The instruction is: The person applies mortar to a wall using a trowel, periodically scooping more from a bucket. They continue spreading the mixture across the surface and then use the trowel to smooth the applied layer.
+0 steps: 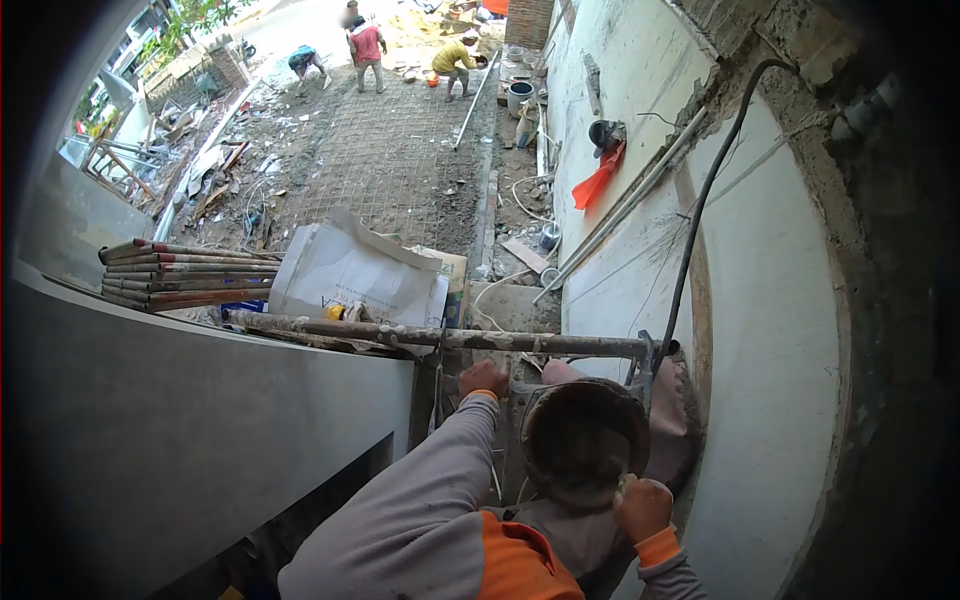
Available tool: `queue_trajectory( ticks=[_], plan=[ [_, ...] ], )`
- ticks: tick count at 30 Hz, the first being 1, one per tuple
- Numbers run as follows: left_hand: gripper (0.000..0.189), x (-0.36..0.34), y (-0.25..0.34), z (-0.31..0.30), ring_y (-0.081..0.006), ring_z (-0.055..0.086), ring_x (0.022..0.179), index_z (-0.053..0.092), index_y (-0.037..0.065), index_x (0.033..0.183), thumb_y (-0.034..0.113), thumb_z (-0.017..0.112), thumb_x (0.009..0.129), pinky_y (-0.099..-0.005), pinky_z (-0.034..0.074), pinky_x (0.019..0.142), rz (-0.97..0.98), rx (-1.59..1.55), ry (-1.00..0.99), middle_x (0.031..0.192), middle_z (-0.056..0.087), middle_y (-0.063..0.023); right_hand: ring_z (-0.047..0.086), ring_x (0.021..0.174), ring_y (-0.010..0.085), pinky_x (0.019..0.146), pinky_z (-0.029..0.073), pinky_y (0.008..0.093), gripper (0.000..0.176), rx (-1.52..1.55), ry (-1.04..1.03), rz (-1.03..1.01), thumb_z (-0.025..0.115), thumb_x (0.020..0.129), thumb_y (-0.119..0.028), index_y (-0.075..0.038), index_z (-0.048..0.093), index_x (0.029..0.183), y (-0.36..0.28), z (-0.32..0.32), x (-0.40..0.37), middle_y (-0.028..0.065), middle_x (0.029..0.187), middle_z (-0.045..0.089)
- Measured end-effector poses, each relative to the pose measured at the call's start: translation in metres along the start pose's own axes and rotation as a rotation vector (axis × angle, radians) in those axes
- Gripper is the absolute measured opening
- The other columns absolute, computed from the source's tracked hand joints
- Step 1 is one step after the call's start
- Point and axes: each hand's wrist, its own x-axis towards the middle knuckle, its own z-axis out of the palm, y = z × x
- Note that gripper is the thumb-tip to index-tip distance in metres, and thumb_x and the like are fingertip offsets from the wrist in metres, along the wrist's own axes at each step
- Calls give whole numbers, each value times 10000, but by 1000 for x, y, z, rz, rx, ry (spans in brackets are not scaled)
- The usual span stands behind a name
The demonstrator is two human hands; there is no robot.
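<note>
Grey sleeves with orange cuffs reach forward over an orange-and-grey shirt front (520, 560). One mortar-crusted bucket (585, 443) sits just ahead, its inside dark and coated; what bears it is hidden. The right hand (643, 508) has its grip clenched at the bucket's near right rim. The left hand (484, 378) is curled just below a stained metal pipe (490, 340); whether its grip holds anything, I cannot tell.

That single pipe spans the foreground crosswise. At left runs a smooth grey wall (220, 430); at right stands a pale plastered wall (765, 290), crossed by one black cable (700, 210). One orange cloth (598, 178) hangs farther along it. Beyond the pipe lie one large white sack (355, 275) and one stack of worn poles (185, 275), too many to count surely.

Farther out, a mesh grid (375, 165) covers rough ground between rubble and the wall. At least three people (368, 58) are there, two of them bending.
</note>
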Motion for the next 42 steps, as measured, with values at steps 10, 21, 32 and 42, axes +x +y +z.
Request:
queue_trajectory(
  ticks=[10, 21, 32, 42],
  plan=[
    [612, -2, 3, -3, -332, 657, 977, 683, 43, 987, 587, 420, 886, -418, 500, 860, -17, 2, -1, 996, 686, -195, 643, 862, 385, 758, 519, 453, 306, 463, -171, 7, 619, 777, -305, -54, 676, 943, 13, 47, 12, 193, 869, 672],
    [570, -2, 6, -3, -331, 661, 973, 687, 52, 1002, 557, 453, 877, -425, 505, 858, -32, 17, 8, 1006, 687, -191, 648, 804, 375, 718, 520, 445, 291, 544, -20, -28, 693, 736, -273, -45, 677, 917, 31, 43, -4, 191, 812, 666],
    [583, -6, 9, -10, -329, 640, 1019, 659, 46, 1061, 555, 428, 898, -418, 482, 893, -44, 36, -24, 1055, 672, -192, 609, 775, 321, 699, 473, 449, 270, 186, 462, -125, 732, 676, -193, -82, 650, 908, 27, 0, -21, 105, 824, 608],
    [594, -3, 5, -4, -334, 658, 980, 695, 43, 993, 566, 433, 887, -423, 502, 867, -39, 19, 33, 1013, 684, -199, 643, 716, 327, 682, 480, 450, 257, 78, 180, -43, 719, 724, -295, -93, 656, 871, 24, -2, -16, 141, 773, 629]
  ],
)
